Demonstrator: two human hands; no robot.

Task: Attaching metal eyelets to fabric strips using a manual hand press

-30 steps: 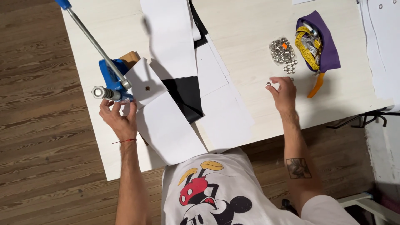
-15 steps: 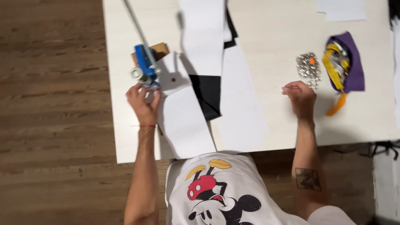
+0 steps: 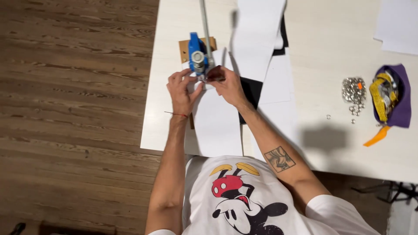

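Note:
A blue hand press [image 3: 198, 54] with a long metal lever [image 3: 204, 24] stands on a small wooden block at the table's left side. A white strip of material [image 3: 216, 117] runs from under the press toward me. My left hand [image 3: 182, 90] pinches the strip just left of the press head. My right hand [image 3: 226, 85] meets it from the right, fingertips at the press base, holding the strip there. Whether a small metal piece sits between the fingers is hidden.
A heap of small silver eyelets [image 3: 353, 91] lies to the right, next to a purple pouch [image 3: 394, 95] with a yellow tape measure. White sheets [image 3: 257, 39] and a black piece [image 3: 250, 93] lie behind my hands. The white table [image 3: 165, 113] ends at a wooden floor on the left.
My right hand left the spot near the eyelets and came across to the press. My left hand stayed at the strip. The view has shifted to the left.

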